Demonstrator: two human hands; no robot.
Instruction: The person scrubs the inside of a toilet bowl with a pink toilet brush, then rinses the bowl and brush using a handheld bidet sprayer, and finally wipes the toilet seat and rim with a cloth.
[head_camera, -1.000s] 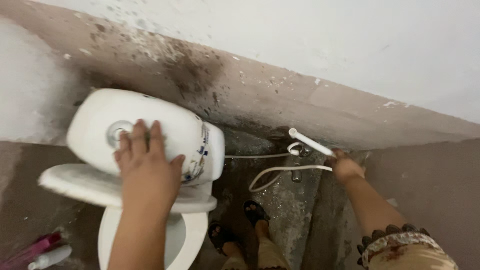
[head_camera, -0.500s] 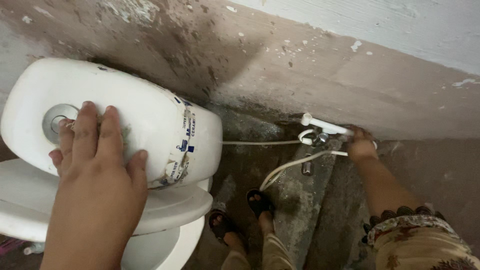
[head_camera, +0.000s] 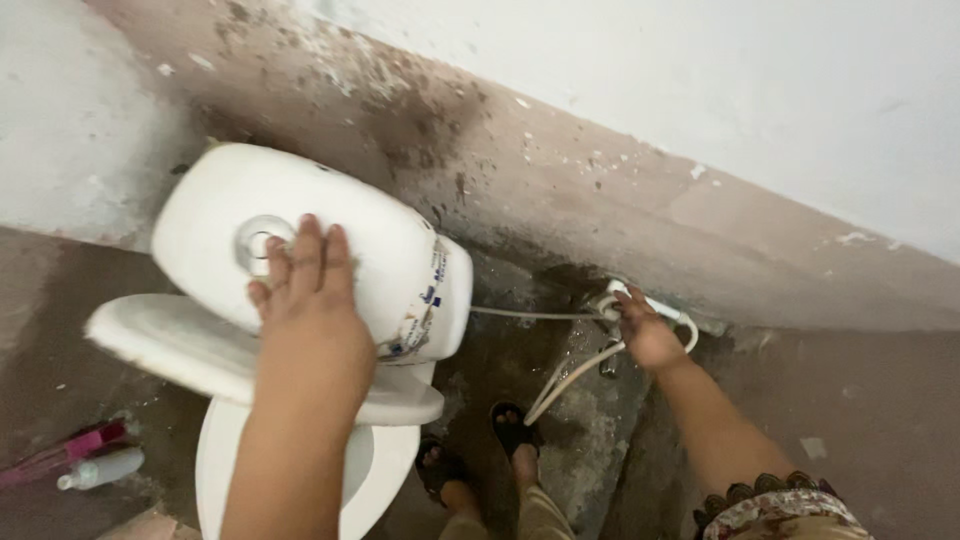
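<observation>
White ceramic toilet cistern (head_camera: 390, 270), rounded lid, round chrome flush button (head_camera: 258, 240) set in the top: stands against the stained wall, directly under the left hand (head_camera: 305, 300). Left hand lies flat and spread on the lid, fingertips at the button's edge, gripping nothing. Below its wrist, white toilet seat lid (head_camera: 170, 350), lowered over the white bowl (head_camera: 215, 460). Right hand (head_camera: 645, 335), well apart to the right and low by the wall, closed around the white plastic spray handle (head_camera: 655, 305) at the small metal tap (head_camera: 608, 365); how tightly it grips cannot be told. Thin white hose (head_camera: 565, 380) loops down from under that hand; a second thin white line (head_camera: 520, 314) runs from it back to the cistern. Advice, as judgement: keep the flat hand steady on the lid for balance, and keep the hose free of kinks. Beneath both arms, two feet in dark sandals (head_camera: 510, 425) on wet grey concrete floor (head_camera: 590, 450). Far left of the left arm, a pink bottle (head_camera: 70, 450) and a pale bottle (head_camera: 100, 468), lying down.
</observation>
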